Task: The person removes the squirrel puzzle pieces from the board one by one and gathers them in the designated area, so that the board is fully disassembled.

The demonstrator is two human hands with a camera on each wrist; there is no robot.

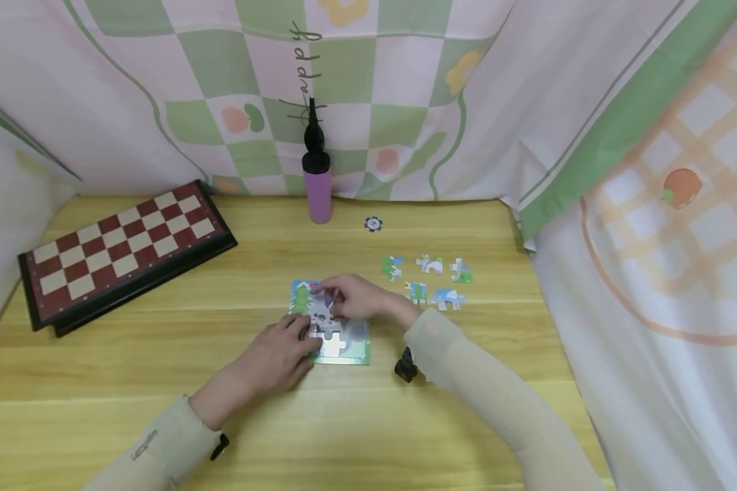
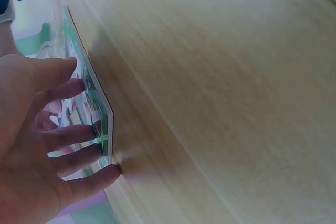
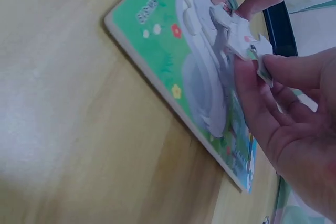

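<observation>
The puzzle board (image 1: 356, 351) lay flat on the wooden table (image 1: 129, 409), directly ahead of the person and between both hands, one corner pointing toward them. The right hand (image 1: 359, 296) reached over its far half and pinched a white piece (image 3: 247, 43) between thumb and fingertips, tilted just above the board's pale grey recess. The left hand (image 1: 279, 354) rested at the board's near-left edge, fingers fairly straight and spread, fingertips (image 2: 79, 85) on the printed surface; it gripped nothing. Both hands were about equally near, the right above, the left beside. The board was thin, stiff card with a glossy green print; five loose pieces (image 1: 430, 279), knobbed and colourful, sat well apart to the right.
</observation>
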